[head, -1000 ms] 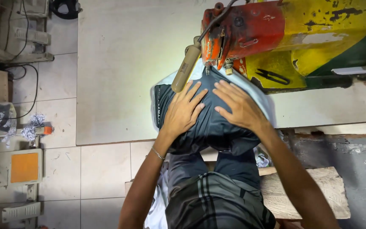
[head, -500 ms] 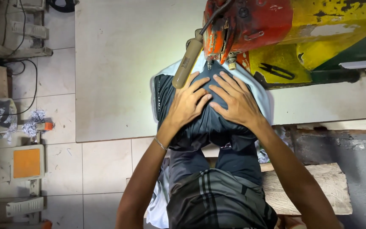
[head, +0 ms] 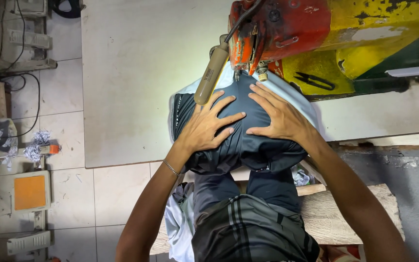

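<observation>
- Both hands, since the earlier frame: slid slightly nearer the needle
- left hand [head: 208, 127]: flat, fingers spread, pressing dark fabric [head: 241, 140]
- right hand [head: 278, 114]: likewise
- dark fabric: on table [head: 132, 82], under sewing machine [head: 287, 29]

Bare table [head: 136, 87] leftward; sewing machine head [head: 277, 34] blocking ahead.

I count one red and yellow sewing machine [head: 326, 39]. Against it: one dark garment [head: 241, 140] under its needle, two hands flat on that cloth, one pair of black snips [head: 314, 81] on its yellow bed, one tan lamp [head: 211, 75] at its left.
</observation>
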